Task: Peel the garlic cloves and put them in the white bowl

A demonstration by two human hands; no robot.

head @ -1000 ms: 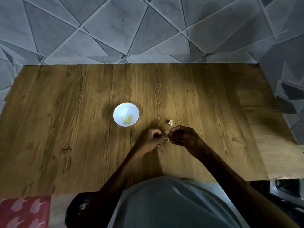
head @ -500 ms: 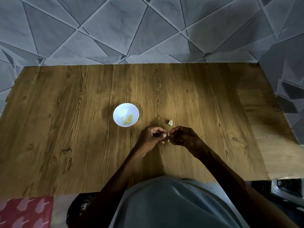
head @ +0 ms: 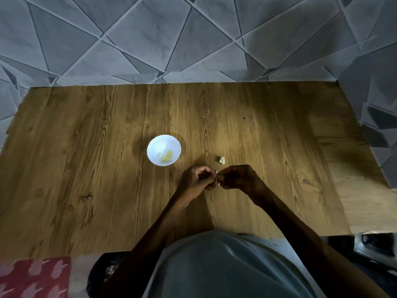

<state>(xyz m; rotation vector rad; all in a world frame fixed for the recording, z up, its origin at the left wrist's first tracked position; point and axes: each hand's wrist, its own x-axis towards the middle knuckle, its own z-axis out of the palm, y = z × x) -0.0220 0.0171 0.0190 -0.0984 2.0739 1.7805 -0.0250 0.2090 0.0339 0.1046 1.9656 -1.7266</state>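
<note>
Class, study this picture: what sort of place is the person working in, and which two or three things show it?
Probably a home kitchen: a wood-grain table with grey geometric tiles behind it, a white bowl holding peeled garlic, and the left hand and right hand pinching a garlic clove.

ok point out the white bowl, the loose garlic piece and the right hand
white bowl (head: 158, 144): head view, bare inner wall
loose garlic piece (head: 222, 160): head view, its middle
right hand (head: 238, 178): head view, back of hand
</note>
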